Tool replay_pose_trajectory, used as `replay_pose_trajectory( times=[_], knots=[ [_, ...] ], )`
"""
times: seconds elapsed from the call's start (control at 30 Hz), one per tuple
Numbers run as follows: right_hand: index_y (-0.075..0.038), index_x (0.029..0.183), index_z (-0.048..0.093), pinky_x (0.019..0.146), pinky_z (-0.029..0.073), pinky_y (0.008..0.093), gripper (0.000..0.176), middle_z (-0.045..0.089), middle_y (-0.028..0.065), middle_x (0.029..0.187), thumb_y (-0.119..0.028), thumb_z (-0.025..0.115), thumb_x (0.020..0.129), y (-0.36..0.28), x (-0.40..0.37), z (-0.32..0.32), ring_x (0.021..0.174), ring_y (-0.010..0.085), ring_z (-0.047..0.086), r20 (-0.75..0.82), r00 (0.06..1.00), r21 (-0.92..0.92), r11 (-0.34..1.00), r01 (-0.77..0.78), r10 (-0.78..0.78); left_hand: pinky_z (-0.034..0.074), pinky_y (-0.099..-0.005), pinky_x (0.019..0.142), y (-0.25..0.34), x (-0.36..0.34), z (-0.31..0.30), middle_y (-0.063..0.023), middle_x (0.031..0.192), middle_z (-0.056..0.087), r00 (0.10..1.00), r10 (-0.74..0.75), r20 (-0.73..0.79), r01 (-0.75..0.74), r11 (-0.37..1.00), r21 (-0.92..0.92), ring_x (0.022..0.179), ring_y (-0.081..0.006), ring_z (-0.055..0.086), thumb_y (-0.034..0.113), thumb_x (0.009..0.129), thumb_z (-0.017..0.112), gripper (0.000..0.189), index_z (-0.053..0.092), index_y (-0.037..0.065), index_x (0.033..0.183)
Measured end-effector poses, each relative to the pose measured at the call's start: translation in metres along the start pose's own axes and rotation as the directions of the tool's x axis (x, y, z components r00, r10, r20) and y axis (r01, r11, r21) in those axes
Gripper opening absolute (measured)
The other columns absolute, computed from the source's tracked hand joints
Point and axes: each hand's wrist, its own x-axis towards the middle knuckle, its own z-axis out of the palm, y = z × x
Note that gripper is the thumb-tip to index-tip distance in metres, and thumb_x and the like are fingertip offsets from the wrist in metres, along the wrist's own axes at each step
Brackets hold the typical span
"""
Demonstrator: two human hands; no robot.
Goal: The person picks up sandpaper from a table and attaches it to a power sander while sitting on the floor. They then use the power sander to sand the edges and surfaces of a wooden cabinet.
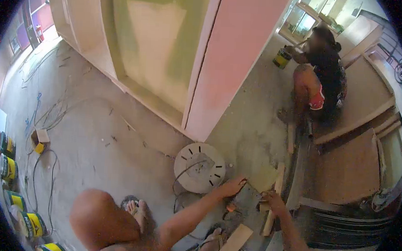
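My left hand (235, 186) reaches out with its fingers closed on one end of a thin, flat greyish piece (253, 189). At the piece's other end is my right hand (273, 202), fingers bent and closed around it. The exact kind of this piece is too small to tell. Just beyond my hands lies a pale yellow-green sheet (264, 175). Near my right hand, a narrow wooden strip (268, 225) lies on the floor. Below my left hand sits a small object with an orange part (231, 209), beside a dark cord.
A round white slotted disc (199, 167) lies by the cabinet (153, 45) corner. Paint cans (8, 167), a small carton (40, 137) and loose cables are at left. Another person (322, 72) crouches at upper right beside a can (282, 58); boards (349, 167) are stacked at right.
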Motion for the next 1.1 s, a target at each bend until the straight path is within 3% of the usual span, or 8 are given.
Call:
replay_pose_trajectory(
  times=[0.1,0.2,0.3,0.53,0.6,0.67,0.77,1.1],
  knots=[
    [-0.002,0.116,0.057,0.083,0.056,0.0410,0.032,0.063,0.0106,0.107,-0.024,0.062,0.094,-0.026,0.006,0.018,0.100,0.0250,0.063,-0.146,0.961,-0.273,0.924,-0.269,0.237,0.044,-0.0453,0.091,0.028,0.002,-0.016,-0.0231,0.113,0.058,0.998,-0.039,0.053,0.030,0.986,0.164,0.106,-0.0408,0.056,0.020,0.098,0.046,0.029,0.051,0.002,0.121],
    [-0.002,0.113,0.058,0.082,0.055,0.0401,0.030,0.063,0.0094,0.103,-0.023,0.064,0.093,-0.005,0.005,0.010,0.096,0.0239,0.064,-0.190,0.965,-0.038,0.981,-0.192,0.182,0.044,-0.0466,0.091,0.015,0.008,-0.011,-0.0242,0.114,0.058,0.998,-0.039,0.050,0.031,0.986,0.161,0.106,-0.0416,0.056,0.020,0.098,0.046,0.029,0.051,0.002,0.120],
    [-0.002,0.114,0.057,0.082,0.055,0.0378,0.030,0.063,0.0085,0.101,-0.023,0.063,0.094,0.063,0.015,-0.032,0.093,0.0223,0.064,-0.045,0.982,-0.393,0.907,0.152,-0.184,0.044,-0.0461,0.091,0.020,0.005,-0.013,-0.0247,0.114,0.059,0.998,-0.048,0.050,0.041,0.991,0.128,0.107,-0.0417,0.056,0.020,0.098,0.046,0.030,0.051,0.003,0.121],
    [0.001,0.103,0.062,0.081,0.055,0.0369,0.023,0.064,0.0080,0.099,-0.020,0.063,0.093,0.001,0.013,-0.005,0.088,0.0208,0.065,-0.123,0.973,-0.152,0.966,-0.211,0.194,0.043,-0.0450,0.100,0.034,-0.003,-0.016,-0.0216,0.118,0.059,0.965,-0.252,0.069,0.246,0.965,0.088,0.114,-0.0403,0.055,0.025,0.098,0.049,0.034,0.051,0.004,0.126],
    [0.002,0.101,0.063,0.081,0.054,0.0366,0.023,0.064,0.0076,0.099,-0.019,0.063,0.093,0.005,0.011,-0.007,0.089,0.0198,0.064,-0.045,0.986,-0.045,0.986,-0.162,0.160,0.045,-0.0443,0.090,0.020,-0.002,-0.010,-0.0232,0.114,0.059,0.997,0.020,-0.077,-0.016,0.999,0.048,0.107,-0.0385,0.057,0.015,0.096,0.049,0.027,0.054,0.003,0.119],
    [0.002,0.106,0.060,0.083,0.054,0.0343,0.023,0.063,0.0063,0.098,-0.018,0.061,0.094,0.022,0.010,-0.023,0.092,0.0169,0.063,0.266,0.934,-0.898,0.291,0.330,-0.239,0.045,-0.0436,0.091,0.035,-0.003,-0.022,-0.0225,0.114,0.059,1.000,0.001,-0.031,0.001,0.996,0.084,0.107,-0.0381,0.057,0.015,0.095,0.049,0.027,0.054,0.003,0.119],
    [0.001,0.108,0.059,0.086,0.053,0.0328,0.022,0.062,0.0065,0.097,-0.016,0.060,0.094,-0.036,0.001,0.030,0.095,0.0167,0.062,-0.211,0.958,-0.291,0.923,-0.253,0.196,0.045,-0.0421,0.092,0.041,-0.005,-0.026,-0.0212,0.113,0.060,1.000,0.007,-0.016,-0.006,0.996,0.093,0.107,-0.0374,0.057,0.014,0.094,0.050,0.027,0.055,0.002,0.118],
    [0.000,0.109,0.061,0.090,0.053,0.0326,0.024,0.063,0.0086,0.100,-0.021,0.057,0.097,-0.016,-0.003,0.025,0.093,0.0164,0.062,-0.205,0.970,-0.252,0.950,-0.184,0.133,0.046,-0.0411,0.094,0.044,0.001,-0.035,-0.0216,0.118,0.062,0.989,-0.128,0.070,0.121,0.989,0.090,0.110,-0.0374,0.059,0.017,0.094,0.053,0.033,0.056,0.002,0.123]
  ],
)
